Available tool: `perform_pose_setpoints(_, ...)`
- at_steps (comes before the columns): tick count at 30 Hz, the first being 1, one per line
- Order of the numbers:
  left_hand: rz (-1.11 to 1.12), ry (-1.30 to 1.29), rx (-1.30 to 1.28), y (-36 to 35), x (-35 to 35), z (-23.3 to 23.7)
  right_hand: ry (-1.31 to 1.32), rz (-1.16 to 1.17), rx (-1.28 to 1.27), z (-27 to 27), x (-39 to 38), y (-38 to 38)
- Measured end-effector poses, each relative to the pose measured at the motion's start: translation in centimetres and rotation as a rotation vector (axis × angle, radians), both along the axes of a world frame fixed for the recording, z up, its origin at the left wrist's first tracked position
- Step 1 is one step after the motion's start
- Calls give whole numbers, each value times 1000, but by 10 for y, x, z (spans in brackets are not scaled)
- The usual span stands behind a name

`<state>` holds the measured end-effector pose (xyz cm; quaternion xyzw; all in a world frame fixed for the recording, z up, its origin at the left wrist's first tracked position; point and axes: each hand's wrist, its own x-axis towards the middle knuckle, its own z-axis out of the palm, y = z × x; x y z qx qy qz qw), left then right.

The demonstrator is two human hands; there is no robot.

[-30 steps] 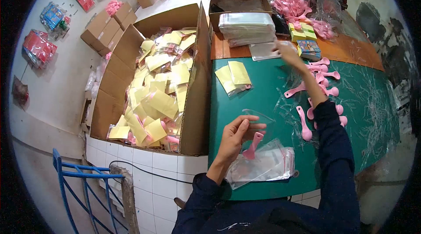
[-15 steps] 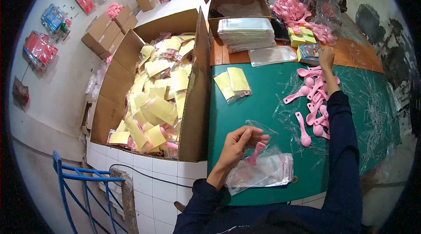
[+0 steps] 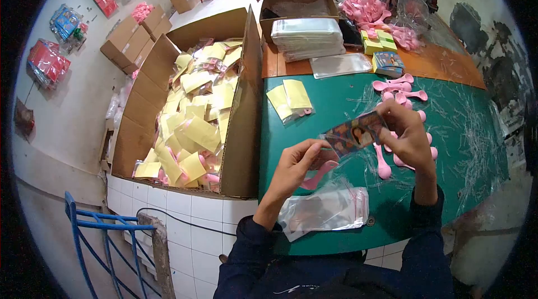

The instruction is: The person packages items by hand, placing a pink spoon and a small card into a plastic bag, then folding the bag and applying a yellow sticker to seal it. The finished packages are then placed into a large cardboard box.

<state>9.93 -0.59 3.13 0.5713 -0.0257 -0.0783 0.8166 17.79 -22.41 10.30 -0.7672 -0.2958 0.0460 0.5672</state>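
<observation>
Right hand up over the worktop, thumb and fingers gripping the right end of a dark, multicoloured printed card! The card hangs tilted above the green surface, its left end just at the fingertips of the left hand. That left hand is curled closed, gripping a pink plastic spoon below its fingers; whether it pinches the card too, I can't tell.

Look at the edges now. Directly below the hands, a stack of clear plastic bags lies close to the worktop's near edge. On the left, the tall wall of a large brown cardboard box rises right beside the worktop's left edge, a tight boundary for the left arm. To the right, a scatter of pink plastic spoons crowds in, a few just behind and beside the right hand.

Where's the room? A broad green stretch runs between the card and two yellow-backed clear packets on the far left. Farther off, the green meets a brown wooden strip, with a block of colourful printed cards by that border, near a flat clear plastic sleeve.
</observation>
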Motion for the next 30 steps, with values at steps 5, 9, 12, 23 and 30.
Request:
perform_pose_setpoints(5,-45,-31,139,0,4,11,-211,88,-317,19,-5,-7)
perform_pose_setpoints(9,-16,-48,65,-5,6,17,-27,-132,-46,22,-12,-7)
perform_pose_setpoints(12,12,-3,86,-6,8,22,-38,-146,-8,28,-16,-8)
perform_pose_setpoints(23,-66,-182,370,-12,5,19,-378,241,-530,9,-15,1)
perform_pose_setpoints(30,132,-308,722,-16,3,-2,-304,335,-554,-29,-4,15)
